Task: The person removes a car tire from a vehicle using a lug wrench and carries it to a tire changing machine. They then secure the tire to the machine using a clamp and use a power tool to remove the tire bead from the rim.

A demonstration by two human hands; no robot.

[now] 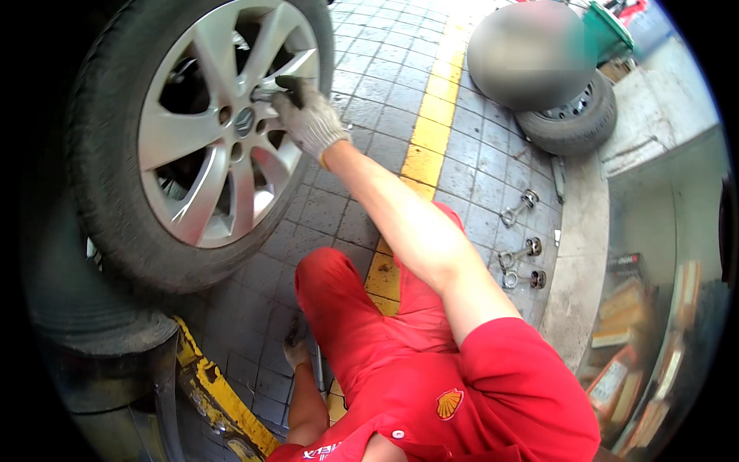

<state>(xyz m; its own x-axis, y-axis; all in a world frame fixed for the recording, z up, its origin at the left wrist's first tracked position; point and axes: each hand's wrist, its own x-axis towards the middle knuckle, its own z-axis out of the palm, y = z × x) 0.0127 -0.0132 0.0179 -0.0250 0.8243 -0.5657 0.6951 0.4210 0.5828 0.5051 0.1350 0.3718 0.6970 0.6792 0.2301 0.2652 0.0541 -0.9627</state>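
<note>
The gloved right hand (pixel 308 119) is at the alloy wheel (pixel 178 138) on the left, fingers bent at a lug hole; whether they grip anything I cannot tell. The gloved left hand (pixel 296 352) hangs low beside a metal bar (pixel 319 371), its grip unclear. Right, three pistons with connecting rods (pixel 531 247) lie on the tiled floor (pixel 373 146); a second wheel (pixel 579 132) lies farther off.

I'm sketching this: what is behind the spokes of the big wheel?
Through the gaps in the wheel, dark space and bits of metal show; spokes and tyre cover the rest.
</note>
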